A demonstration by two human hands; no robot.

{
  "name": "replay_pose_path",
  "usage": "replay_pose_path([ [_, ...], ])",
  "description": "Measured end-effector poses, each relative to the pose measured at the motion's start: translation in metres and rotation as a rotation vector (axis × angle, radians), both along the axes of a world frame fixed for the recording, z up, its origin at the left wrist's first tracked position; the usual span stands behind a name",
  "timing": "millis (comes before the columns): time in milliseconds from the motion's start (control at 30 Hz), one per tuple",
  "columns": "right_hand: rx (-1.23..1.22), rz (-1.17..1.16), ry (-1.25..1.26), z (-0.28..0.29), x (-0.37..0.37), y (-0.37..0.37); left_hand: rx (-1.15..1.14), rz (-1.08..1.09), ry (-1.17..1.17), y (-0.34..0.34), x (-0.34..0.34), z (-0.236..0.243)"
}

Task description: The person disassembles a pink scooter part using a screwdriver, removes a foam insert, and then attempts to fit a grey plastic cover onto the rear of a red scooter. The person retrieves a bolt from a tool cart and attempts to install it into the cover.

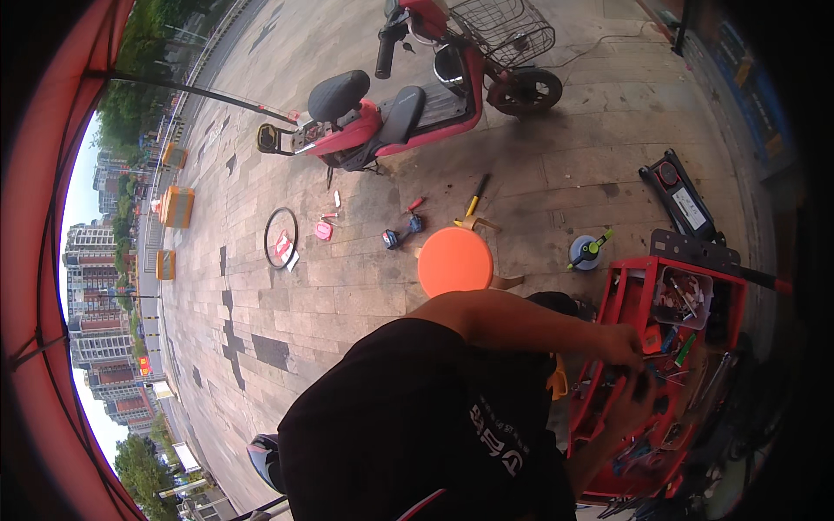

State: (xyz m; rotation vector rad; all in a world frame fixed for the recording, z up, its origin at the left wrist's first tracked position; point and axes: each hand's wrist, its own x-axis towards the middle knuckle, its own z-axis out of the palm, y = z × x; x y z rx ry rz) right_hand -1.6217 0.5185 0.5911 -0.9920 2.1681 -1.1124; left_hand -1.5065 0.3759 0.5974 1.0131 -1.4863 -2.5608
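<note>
Both hands are over an open red tool cart (653,286) on the right. My left hand (621,344) reaches in with its fingers curled down toward the right one; what they hold, if anything, is hidden. Just below it, my right hand (632,401) is closed, and a small dark thing (643,386) shows at its fingers, too blurred to name. Beside the hands, the cart holds loose hand tools, a green-handled tool (685,349), a red box-shaped item (651,339) and a clear plastic bin (683,297) of small parts.
An orange round stool (455,262) stands left of the cart. Beyond it lie a yellow-handled hammer (473,205), a blue cordless drill (401,233) and a black tyre (281,238). A pink electric scooter (408,122) stands farther off. A black floor jack (682,198) sits behind the cart.
</note>
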Motion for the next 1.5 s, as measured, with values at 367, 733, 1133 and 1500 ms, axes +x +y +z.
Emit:
replay_pose_path([
  [367,-0.056,0.176,-0.035,0.008,0.049,0.022,0.054,0.108,0.048,0.034,0.075,0.000],
  [733,-0.222,-0.036,-0.069,0.035,0.061,0.035,0.378,0.008,0.091,0.043,0.050,0.007],
  [1133,-0.381,-0.328,0.001,0.047,0.009,0.055,0.628,-0.211,0.043,0.047,-0.036,0.007],
  [1500,-0.287,-0.515,-0.177,0.052,-0.034,0.062,0.597,-0.316,-0.100,0.042,-0.102,0.014],
])
